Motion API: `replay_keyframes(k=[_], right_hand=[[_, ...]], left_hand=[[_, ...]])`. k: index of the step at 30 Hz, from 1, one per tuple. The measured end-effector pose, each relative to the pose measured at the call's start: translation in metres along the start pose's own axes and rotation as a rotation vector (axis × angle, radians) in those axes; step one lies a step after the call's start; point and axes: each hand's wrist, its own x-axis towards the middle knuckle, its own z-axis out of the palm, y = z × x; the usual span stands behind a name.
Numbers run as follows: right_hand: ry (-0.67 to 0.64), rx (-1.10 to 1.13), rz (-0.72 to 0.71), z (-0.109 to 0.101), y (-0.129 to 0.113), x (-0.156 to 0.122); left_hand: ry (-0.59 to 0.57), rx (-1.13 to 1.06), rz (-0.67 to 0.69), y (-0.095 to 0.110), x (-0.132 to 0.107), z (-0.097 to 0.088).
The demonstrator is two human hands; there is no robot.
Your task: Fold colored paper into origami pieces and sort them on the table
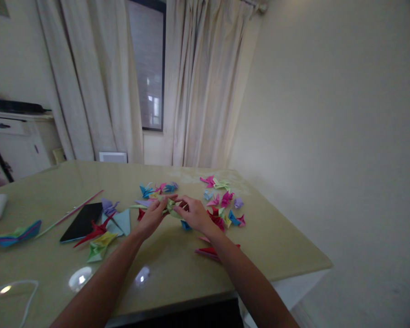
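A light green folded paper piece (171, 207) is held between both hands above the middle of the table. My left hand (154, 213) grips its left side, fingers closed on it. From the right, my right hand (193, 211) pinches the same paper. Its exact folded shape is partly covered by my fingers. Just beyond the hands lie blue, pink and purple origami pieces (146, 191). A small blue folded paper (186, 225) sits below the right hand, and a red folded piece (141, 214) shows beside the left hand.
Several colourful origami pieces (226, 198) spread over the table's right side, with red folded papers (210, 252) near my right forearm. Leftward are a black flat object (84, 222), a red paper crane (95, 230), light blue paper (123, 222), a thin stick (71, 213) and a white cable (34, 291).
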Motion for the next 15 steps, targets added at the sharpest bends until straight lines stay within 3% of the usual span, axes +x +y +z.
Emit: replay_keyframes(k=[5, 11, 15], right_hand=[[0.016, 0.037, 0.006, 0.006, 0.003, 0.0], [0.038, 0.113, 0.005, 0.006, 0.011, 0.0], [0.076, 0.116, 0.069, -0.004, 0.021, -0.001]], left_hand=[[-0.046, 0.027, 0.046, -0.003, -0.001, 0.003], [-0.105, -0.072, 0.006, -0.007, -0.002, 0.01], [-0.029, 0.01, 0.03, -0.011, 0.01, -0.003]])
